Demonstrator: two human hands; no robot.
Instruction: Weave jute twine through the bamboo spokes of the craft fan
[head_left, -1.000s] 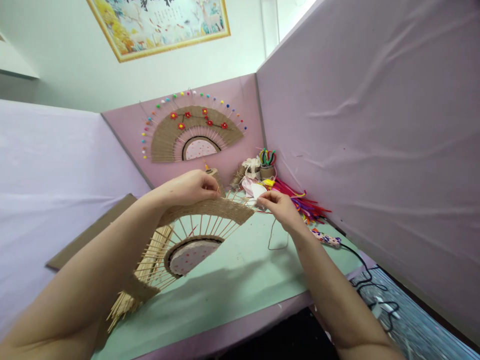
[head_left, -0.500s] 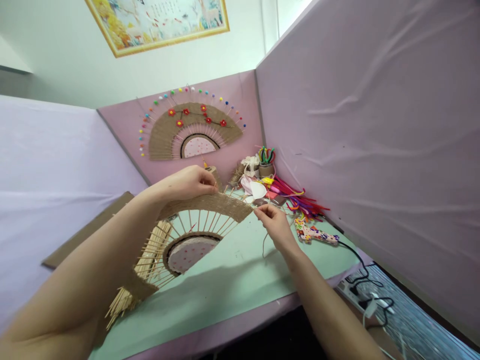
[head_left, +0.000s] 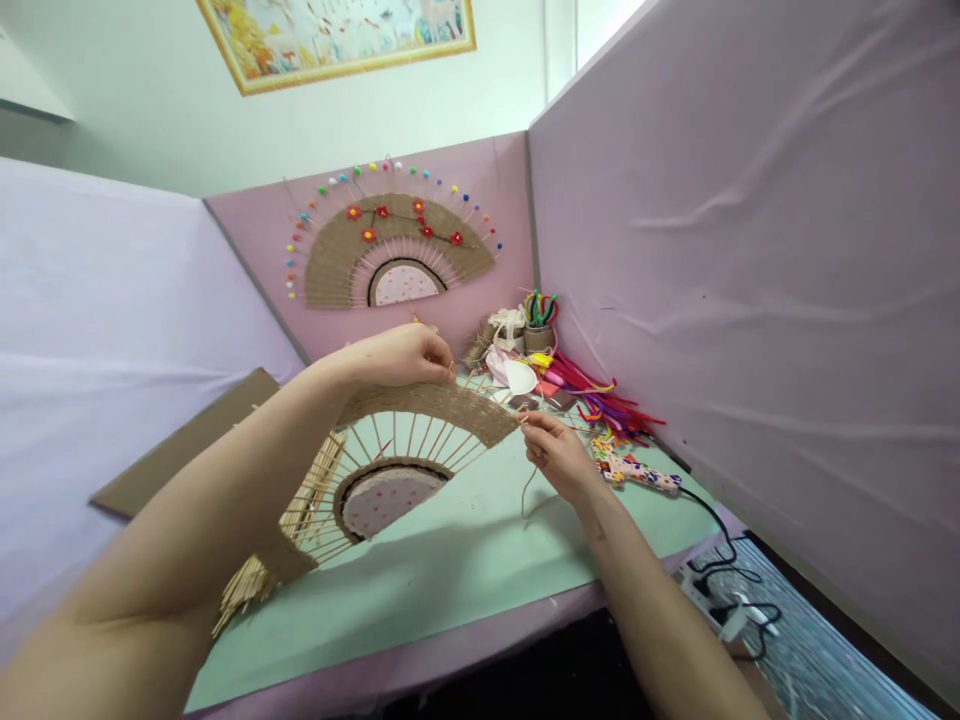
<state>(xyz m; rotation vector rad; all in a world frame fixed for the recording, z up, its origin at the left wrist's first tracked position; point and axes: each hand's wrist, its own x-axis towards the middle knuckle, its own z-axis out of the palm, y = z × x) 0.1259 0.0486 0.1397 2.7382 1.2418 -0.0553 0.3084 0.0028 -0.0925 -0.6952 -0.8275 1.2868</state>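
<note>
A half-made fan (head_left: 420, 425) of thin wooden sticks with a band of woven jute twine and a pink dotted half-disc at its base stands tilted above the green table (head_left: 465, 560). My left hand (head_left: 401, 355) pinches the top edge of the woven band. My right hand (head_left: 555, 450) is closed at the band's right end, pinching a loose strand of jute twine (head_left: 527, 492) that hangs down to the table.
A finished fan (head_left: 397, 250) with coloured beads and red flowers hangs on the pink back panel. Pipe cleaners (head_left: 600, 400), a small pot (head_left: 536, 335), a patterned glue gun (head_left: 637, 470) with its cable, and a cardboard sheet (head_left: 187, 440) lie around. Purple panels wall both sides.
My right hand has dropped slightly and drawn closer to the band's right end with the twine. The view has shifted a little; the left hand keeps its grip.
</note>
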